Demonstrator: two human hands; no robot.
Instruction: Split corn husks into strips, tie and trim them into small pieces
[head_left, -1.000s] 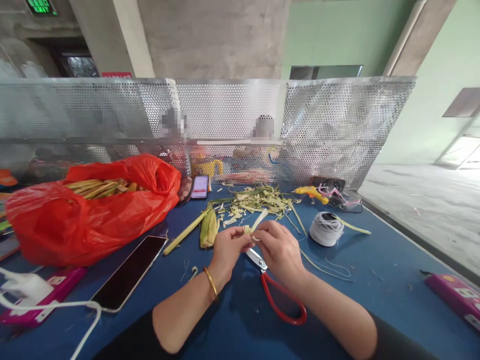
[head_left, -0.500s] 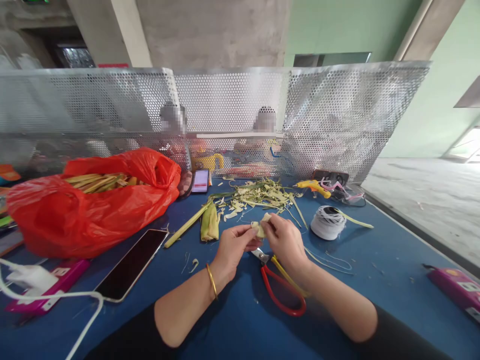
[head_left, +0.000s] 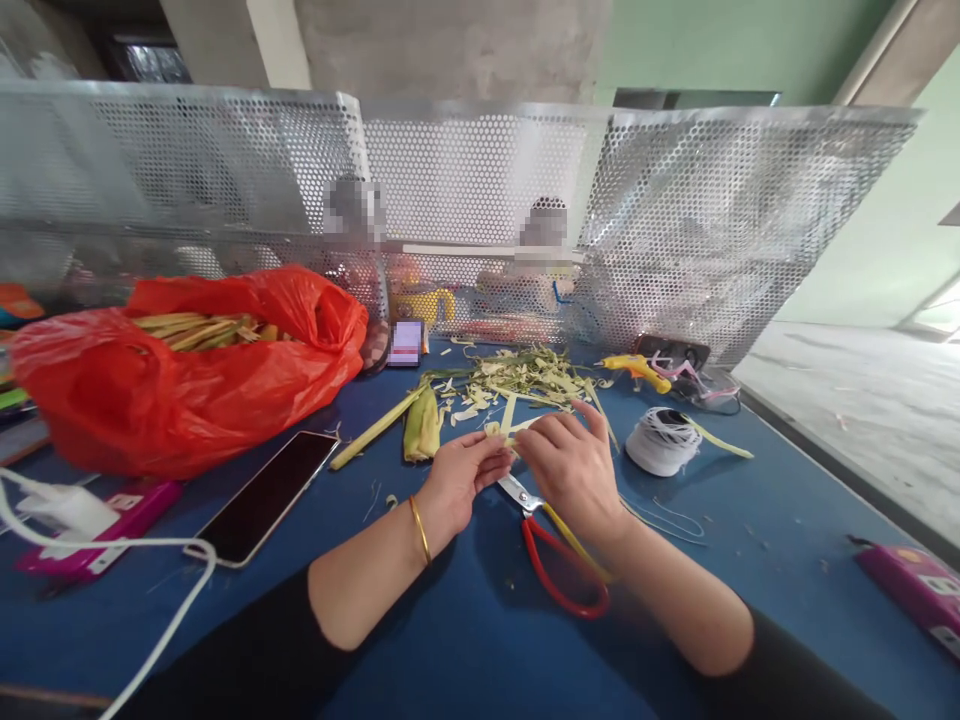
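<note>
My left hand (head_left: pixel 463 480) is closed in a pinch on a pale yellow-green plant strip (head_left: pixel 508 414), part of which sticks up above the fingertips. Against the same piece, my right hand (head_left: pixel 571 470) is closed too, its fingers bent over the strip and hiding much of it. Below the hands lie scissors (head_left: pixel 564 590) with a red handle loop, blades pointing up and left. A green-yellow husk piece (head_left: pixel 422 425) stands left of my hands, beside a long pale stalk (head_left: pixel 375 430). Beyond them is a heap of plant scraps (head_left: pixel 525 375).
A red plastic bag (head_left: pixel 187 400) of dry stalks and a phone (head_left: pixel 262 498) lie left, near a magenta power strip (head_left: pixel 142 510) with a white cable. To the right are a white string spool (head_left: pixel 661 445) and yellow glue gun (head_left: pixel 637 370). A perforated metal screen (head_left: pixel 480 170) stands behind.
A flat strip now stands up from between my fingers. My right hand has turned, with its fingers raised higher. The camera view has shifted slightly.
</note>
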